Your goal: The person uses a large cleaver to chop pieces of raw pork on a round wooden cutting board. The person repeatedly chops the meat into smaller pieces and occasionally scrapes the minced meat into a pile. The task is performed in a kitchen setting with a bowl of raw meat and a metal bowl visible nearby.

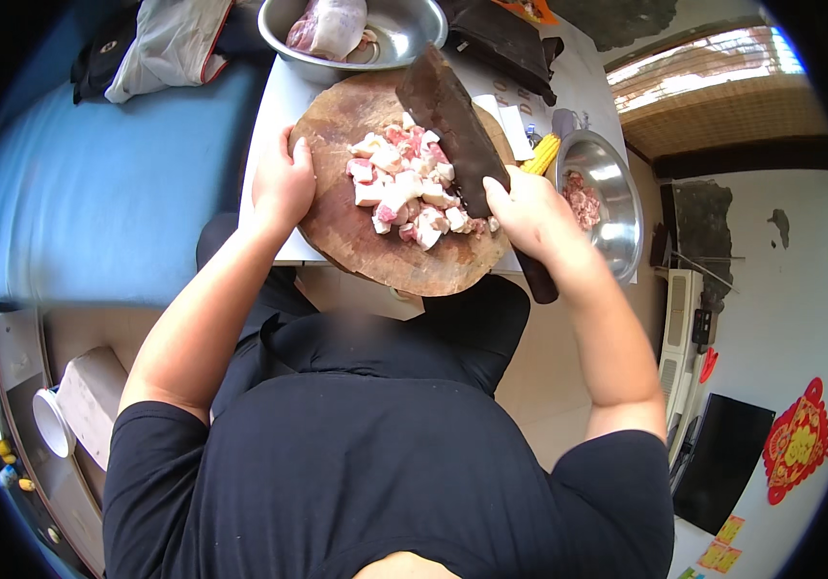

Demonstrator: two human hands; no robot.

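My left hand (284,183) grips the left rim of a round wooden chopping board (332,227), thumb on the upper side. The board reaches out over the table's near edge. A heap of pink and white meat chunks (404,188) lies on its middle. In my right hand (534,214) is a dark, broad-bladed cleaver (447,116), held where blade meets handle. Its blade slants up and to the left along the right side of the meat, and the handle end sticks out below my hand. Fingers under the board and cleaver are partly hidden.
Behind the board a metal bowl (404,60) holds a large piece of meat. To the right, another metal bowl (621,222) contains small meat pieces, beside a yellow corn cob (541,154). A dark bag (501,48) lies at the back; a blue-covered surface (124,193) is left.
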